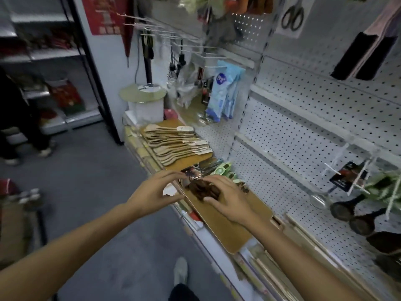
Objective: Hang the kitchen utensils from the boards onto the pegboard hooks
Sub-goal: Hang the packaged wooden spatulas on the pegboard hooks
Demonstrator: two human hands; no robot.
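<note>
No print is legible (red poster (pixel 106 14) too blurred).

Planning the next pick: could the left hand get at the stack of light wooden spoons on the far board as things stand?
Probably yes. The wooden spoons lie uncovered on their board, beyond the left hand, with nothing standing between them. The hand is now busy at the dark utensils, though.

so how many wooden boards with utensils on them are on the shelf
2: the far board carries a stack of pale wooden spoons; the near board lies under both hands. Others may be hidden.
</note>
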